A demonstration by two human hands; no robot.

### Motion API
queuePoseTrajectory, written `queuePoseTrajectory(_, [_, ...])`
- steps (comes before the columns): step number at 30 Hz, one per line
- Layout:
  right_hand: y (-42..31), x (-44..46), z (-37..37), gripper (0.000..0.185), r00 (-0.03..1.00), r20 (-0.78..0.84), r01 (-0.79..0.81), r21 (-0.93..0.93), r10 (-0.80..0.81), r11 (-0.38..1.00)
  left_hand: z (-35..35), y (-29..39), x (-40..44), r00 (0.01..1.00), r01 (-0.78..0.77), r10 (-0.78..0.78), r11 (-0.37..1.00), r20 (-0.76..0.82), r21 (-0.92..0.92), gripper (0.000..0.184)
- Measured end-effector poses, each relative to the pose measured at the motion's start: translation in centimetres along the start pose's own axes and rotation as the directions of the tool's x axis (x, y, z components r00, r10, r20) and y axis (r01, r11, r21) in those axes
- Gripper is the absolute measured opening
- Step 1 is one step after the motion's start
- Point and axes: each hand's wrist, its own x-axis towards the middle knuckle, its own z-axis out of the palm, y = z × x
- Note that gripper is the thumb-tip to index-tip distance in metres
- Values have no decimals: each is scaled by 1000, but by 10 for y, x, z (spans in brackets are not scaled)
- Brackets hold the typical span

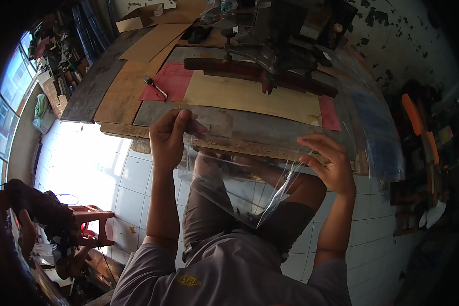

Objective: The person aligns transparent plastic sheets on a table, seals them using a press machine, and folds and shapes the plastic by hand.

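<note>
A clear plastic sheet [234,188] hangs above my lap, in front of the workbench edge. My left hand [171,135] is closed, with thumb and fingers pinching the sheet's upper left corner. On the other side, my right hand [330,159] has its fingers stretched out and the thumb apart from them, beside the sheet's creased right edge. Whether that hand touches the plastic is hard to tell. Beyond both hands, a pale yellow sheet [239,94] lies on the bench between a red piece [176,79] and another red piece [329,112].
A dark machine with a long bar [214,65] stands over the yellow sheet. A small black-handled tool [156,88] lies on the left red piece. Clear plastic sheets [380,127] drape over the bench's right side. A red stool [94,219] and another person [41,219] are at left.
</note>
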Motion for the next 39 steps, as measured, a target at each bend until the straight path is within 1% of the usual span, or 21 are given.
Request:
queuePoseTrajectory(3, [3,0,0,26,998,41,-43,151,37,988,3,3,-1,1000,2,-2,1000,6,-1,30])
queuePoseTrajectory(6, [6,1,-4,21,993,93,-80,103,70,991,2,3,-3,1000,-26,26,1000,-11,-10,30])
queuePoseTrajectory(9, [4,2,-15,19,984,124,-149,183,127,972,-3,2,-1,999,6,-6,1000,-42,6,30])
queuePoseTrajectory(12, [2,5,-20,16,988,128,-113,261,81,959,-5,3,0,999,13,-12,1000,-47,28,29])
queuePoseTrajectory(15, [10,8,-13,13,1000,7,-17,389,15,921,-6,6,0,997,15,-12,999,-76,43,29])
queuePoseTrajectory(18, [12,6,-11,10,998,-42,-18,409,39,912,-5,9,-1,995,7,0,998,-104,66,29])
queuePoseTrajectory(21, [9,0,-13,6,986,-64,-120,384,156,915,-5,13,-5,994,-1,12,996,-111,94,30])
queuePoseTrajectory(24, [2,0,-10,5,976,-116,-112,451,183,885,-7,12,-9,992,-30,42,994,-119,104,30])
queuePoseTrajectory(27, [-1,2,-6,6,967,-252,26,277,47,961,-7,15,-10,992,-40,51,995,-114,94,31])
queuePoseTrajectory(30, [-3,-2,-4,6,963,-260,23,355,75,935,-7,16,-12,993,-28,37,997,-115,79,32])
queuePoseTrajectory(33, [-4,-6,-4,4,963,-241,-15,413,125,911,-6,15,-13,990,-21,29,998,-138,57,33])
queuePoseTrajectory(36, [-3,-9,-5,5,961,-240,-30,404,138,914,-4,19,-16,987,-16,29,997,-160,81,33])
queuePoseTrajectory(39, [-7,-8,-5,6,956,-252,-41,391,150,919,-2,19,-17,981,-52,78,988,-177,145,33])
